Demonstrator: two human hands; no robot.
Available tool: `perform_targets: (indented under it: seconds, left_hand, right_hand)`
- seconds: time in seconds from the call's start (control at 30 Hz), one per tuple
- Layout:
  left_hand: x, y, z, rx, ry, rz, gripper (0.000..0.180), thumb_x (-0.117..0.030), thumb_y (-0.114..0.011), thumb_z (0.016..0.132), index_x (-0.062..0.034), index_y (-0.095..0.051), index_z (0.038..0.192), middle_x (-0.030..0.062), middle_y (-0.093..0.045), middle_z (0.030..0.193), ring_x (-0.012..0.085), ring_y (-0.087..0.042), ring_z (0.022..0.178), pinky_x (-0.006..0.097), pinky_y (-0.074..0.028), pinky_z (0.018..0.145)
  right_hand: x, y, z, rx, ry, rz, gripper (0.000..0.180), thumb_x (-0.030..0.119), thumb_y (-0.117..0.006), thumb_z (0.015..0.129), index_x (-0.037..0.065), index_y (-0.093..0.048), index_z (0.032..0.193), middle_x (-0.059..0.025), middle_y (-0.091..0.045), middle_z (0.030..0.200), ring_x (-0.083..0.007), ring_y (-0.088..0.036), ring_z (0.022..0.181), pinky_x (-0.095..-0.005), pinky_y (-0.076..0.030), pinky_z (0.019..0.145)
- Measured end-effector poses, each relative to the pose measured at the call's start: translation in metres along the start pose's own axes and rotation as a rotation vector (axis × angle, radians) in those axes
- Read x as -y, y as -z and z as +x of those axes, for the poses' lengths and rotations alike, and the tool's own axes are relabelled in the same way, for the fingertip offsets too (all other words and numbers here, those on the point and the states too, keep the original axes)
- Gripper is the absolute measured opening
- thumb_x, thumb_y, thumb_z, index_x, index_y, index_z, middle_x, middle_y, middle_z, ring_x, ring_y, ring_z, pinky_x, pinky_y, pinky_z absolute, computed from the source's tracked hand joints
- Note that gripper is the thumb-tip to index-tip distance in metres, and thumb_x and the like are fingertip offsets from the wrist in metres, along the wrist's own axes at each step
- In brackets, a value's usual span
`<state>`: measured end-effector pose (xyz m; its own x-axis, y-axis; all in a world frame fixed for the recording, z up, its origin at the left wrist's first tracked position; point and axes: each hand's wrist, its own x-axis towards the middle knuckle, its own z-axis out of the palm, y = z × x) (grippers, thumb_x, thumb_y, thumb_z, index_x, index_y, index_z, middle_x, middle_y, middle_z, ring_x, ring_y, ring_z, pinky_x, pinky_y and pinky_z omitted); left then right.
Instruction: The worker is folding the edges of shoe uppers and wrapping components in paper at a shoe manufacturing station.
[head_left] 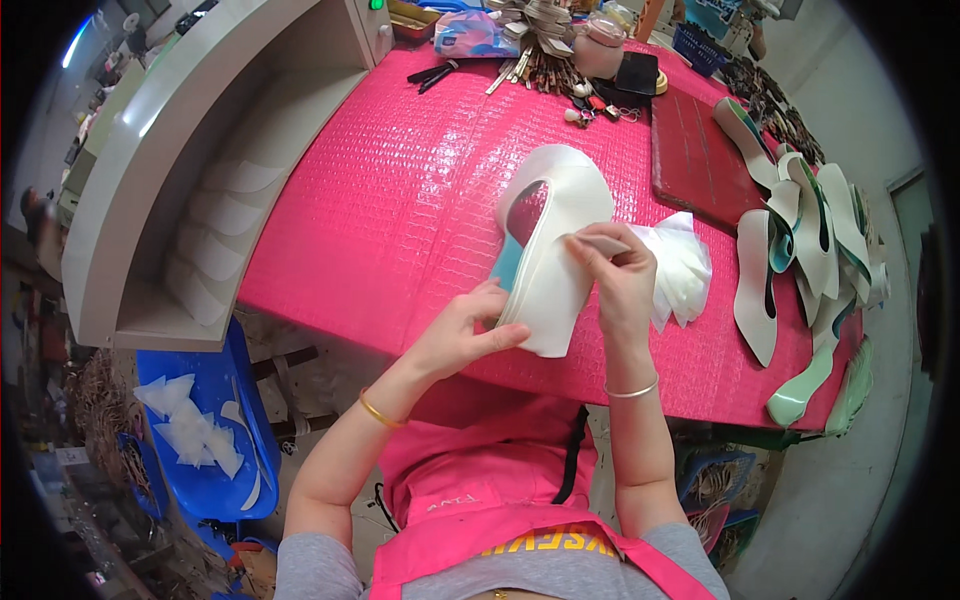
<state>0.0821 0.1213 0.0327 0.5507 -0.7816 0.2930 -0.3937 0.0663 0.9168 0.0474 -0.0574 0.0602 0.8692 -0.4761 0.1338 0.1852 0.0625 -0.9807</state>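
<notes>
A stack of white, U-shaped shoe uppers [563, 270] stands tilted over the pink-covered table near me, with a blue underside showing at its left. My left hand [468, 328] grips the stack's lower left edge, thumb on the top face and fingers behind. At the right side of the stack, my right hand [625, 275] pinches a thin white piece [604, 243] between thumb and fingers; whether it is loose or part of an upper, I cannot tell. Just right of that hand lies a fanned pile of translucent white pieces [682, 268].
Several white and green shoe uppers [757, 300] spread along the right side by a dark red board [700, 160]. A grey machine [150, 150] with white pieces in its opening borders the left. Below it sits a blue tub [255, 430]. Strips, a jar [598, 50] and keys line the back.
</notes>
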Motion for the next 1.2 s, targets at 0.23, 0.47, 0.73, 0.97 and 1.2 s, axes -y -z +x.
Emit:
perform_targets:
  seconds: [0.23,0.47,0.73,0.97,1.2]
  left_hand:
    - [-0.018,-0.024,0.013,-0.168,0.407,-0.839,0.052,-0.004,-0.061,0.077,0.0012,-0.038,0.124,0.0079,-0.053,0.110,0.0141,-0.053,0.099,0.027,-0.044,0.083]
    - [-0.028,-0.036,-0.001,-0.357,0.256,-0.599,0.048,-0.004,-0.059,0.079,0.0020,-0.039,0.122,0.0071,-0.054,0.108,0.0093,-0.052,0.093,0.025,-0.043,0.081]
    - [-0.022,-0.039,-0.020,-0.265,0.433,-0.368,0.023,-0.007,-0.058,0.082,0.0044,-0.056,0.102,0.0051,-0.061,0.086,0.0067,-0.054,0.081,0.023,-0.044,0.071]
    - [-0.018,-0.029,0.025,-0.885,0.263,-0.493,0.021,-0.015,-0.055,0.085,0.0039,-0.057,0.095,0.0067,-0.062,0.085,0.0074,-0.055,0.075,0.023,-0.046,0.067]
    - [-0.028,0.014,0.047,-1.114,0.334,-0.858,0.027,-0.027,-0.054,0.086,-0.0016,-0.060,0.090,0.0067,-0.062,0.081,0.0132,-0.060,0.069,0.026,-0.048,0.062]
  right_hand:
    - [-0.001,0.001,0.004,-0.180,0.602,-0.811,0.025,0.017,-0.072,0.071,0.002,-0.056,0.084,-0.0005,-0.049,0.079,-0.0104,-0.049,0.074,-0.0257,-0.041,0.066]
    - [-0.013,0.004,-0.042,0.197,-0.167,-0.011,0.031,0.010,-0.069,0.072,-0.003,-0.057,0.097,-0.0077,-0.060,0.091,-0.0109,-0.055,0.084,-0.0231,-0.044,0.073]
    - [-0.007,-0.005,0.016,-0.098,-0.057,0.056,0.023,0.019,-0.066,0.078,-0.001,-0.061,0.067,-0.0009,-0.058,0.058,-0.0059,-0.052,0.049,-0.0188,-0.038,0.043]
    - [0.005,-0.025,0.029,0.280,-0.272,0.310,0.046,0.045,-0.051,0.084,0.000,-0.059,0.081,-0.0046,-0.060,0.074,-0.0113,-0.053,0.071,-0.0276,-0.040,0.063]
    - [-0.006,-0.045,-0.001,0.464,0.523,-0.444,0.036,0.020,-0.069,0.067,0.003,-0.060,0.098,-0.0085,-0.060,0.079,-0.0209,-0.052,0.078,-0.0331,-0.036,0.072]
